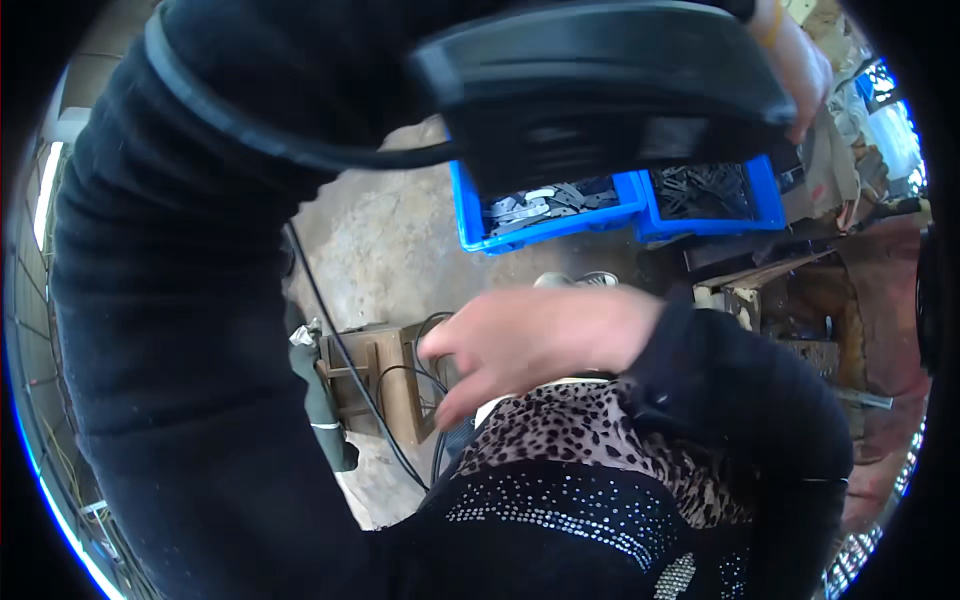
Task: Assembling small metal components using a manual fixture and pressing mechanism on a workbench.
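Note:
My left arm, in a black sleeve, rises along the left side and bends across the top. Its hand, my left hand point(803, 68), shows partly at the upper right, its fingers mostly hidden. Beside it is a flat black device point(590, 110), blurred and close; I cannot tell whether the hand holds it. A dark cable point(300, 148) runs from the device over the sleeve. From the right comes my right hand point(535, 338), somewhat blurred, in front of my waist. Its fingers point left and stand apart, with nothing visible in them.
Two blue bins point(545, 237) with many dark, flat pieces stand on the floor ahead. A wooden stool-like box point(395, 385) is at lower left, beside a dark green cloth item point(325, 400) and black cables. Wooden furniture point(765, 275) stands at right.

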`<state>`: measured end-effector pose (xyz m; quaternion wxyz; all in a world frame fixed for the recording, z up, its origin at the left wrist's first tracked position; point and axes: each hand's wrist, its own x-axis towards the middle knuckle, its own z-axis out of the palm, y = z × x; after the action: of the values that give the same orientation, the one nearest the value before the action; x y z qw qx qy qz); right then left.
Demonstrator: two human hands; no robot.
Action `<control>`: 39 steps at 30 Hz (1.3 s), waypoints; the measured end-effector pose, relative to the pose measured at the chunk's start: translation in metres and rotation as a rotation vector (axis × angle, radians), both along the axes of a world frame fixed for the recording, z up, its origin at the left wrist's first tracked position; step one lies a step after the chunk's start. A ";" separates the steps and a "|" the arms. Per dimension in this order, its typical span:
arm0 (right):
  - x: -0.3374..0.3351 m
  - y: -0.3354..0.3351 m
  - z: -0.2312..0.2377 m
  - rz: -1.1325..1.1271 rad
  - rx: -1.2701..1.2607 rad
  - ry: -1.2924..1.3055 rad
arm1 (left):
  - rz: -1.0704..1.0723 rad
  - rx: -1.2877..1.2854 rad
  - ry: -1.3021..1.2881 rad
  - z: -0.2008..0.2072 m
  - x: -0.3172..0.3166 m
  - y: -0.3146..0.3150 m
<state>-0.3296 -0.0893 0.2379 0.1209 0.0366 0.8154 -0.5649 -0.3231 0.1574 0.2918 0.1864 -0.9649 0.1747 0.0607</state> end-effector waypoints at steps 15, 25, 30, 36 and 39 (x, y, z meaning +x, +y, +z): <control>-0.006 0.012 0.030 0.024 -0.489 0.144 | 0.181 0.287 0.107 -0.037 0.003 0.097; 0.068 0.039 0.024 -0.104 0.167 0.360 | 1.118 -0.820 -0.344 -0.032 0.031 0.066; 0.172 0.041 0.022 -0.648 -0.050 0.301 | 1.104 -1.032 -0.354 -0.100 -0.031 0.036; 0.300 -0.060 0.027 -1.491 -0.207 0.108 | 1.494 -0.829 -0.351 -0.294 -0.163 -0.019; 0.324 -0.124 0.014 -1.761 -0.106 0.143 | 1.589 -0.754 -0.457 -0.349 -0.175 -0.037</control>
<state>-0.0051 -0.2135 0.2515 -0.4078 0.6102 0.4694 -0.4910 -0.4980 0.1203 -0.0569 -0.2084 -0.7867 -0.5751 -0.0826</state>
